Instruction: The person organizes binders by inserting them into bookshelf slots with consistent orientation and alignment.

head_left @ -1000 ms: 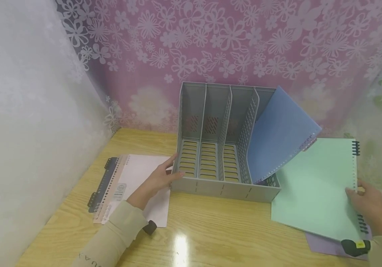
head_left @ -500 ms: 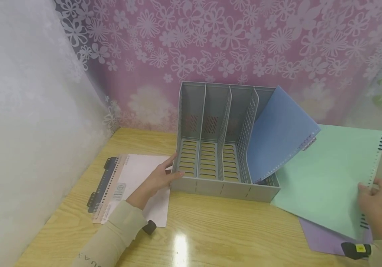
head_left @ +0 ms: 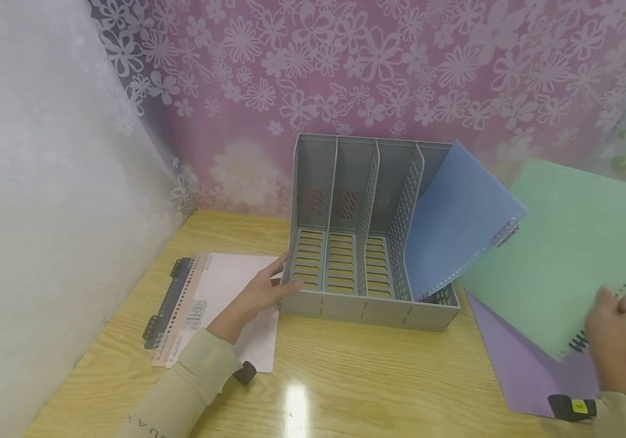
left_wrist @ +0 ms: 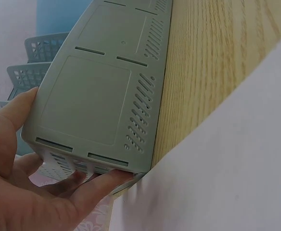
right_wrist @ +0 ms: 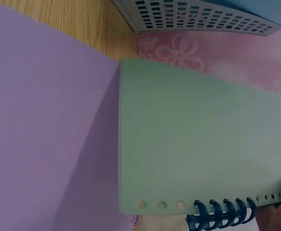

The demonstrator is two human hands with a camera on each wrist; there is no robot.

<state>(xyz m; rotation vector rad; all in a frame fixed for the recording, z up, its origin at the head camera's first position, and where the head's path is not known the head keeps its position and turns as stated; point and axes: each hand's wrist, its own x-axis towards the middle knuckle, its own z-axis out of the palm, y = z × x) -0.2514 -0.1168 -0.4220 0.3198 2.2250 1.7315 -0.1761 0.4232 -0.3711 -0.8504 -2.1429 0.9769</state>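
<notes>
My left hand (head_left: 255,298) grips the front left corner of a grey file organizer (head_left: 370,310), thumb over the front rim and fingers along its side, as the left wrist view shows. A blue notebook (head_left: 457,225) leans in the organizer's rightmost slot. With my right hand (head_left: 622,328) I pinch the ring-bound edge of a green notebook (head_left: 575,243), which is raised and tilted. Under it a purple notebook (head_left: 532,365) lies on the table. Black binding rings (right_wrist: 222,214) show along the green notebook's edge in the right wrist view.
Left of the organizer lies a stack of notebooks: a pale pink one (head_left: 236,274) on top, with a beige and a dark one (head_left: 167,301) showing beneath. A pink floral curtain (head_left: 269,109) hangs behind the wooden table (head_left: 378,377).
My right hand has lifted the green notebook up and to the right, tilting it and baring more of the purple notebook. The left hand and the organizer have stayed in place.
</notes>
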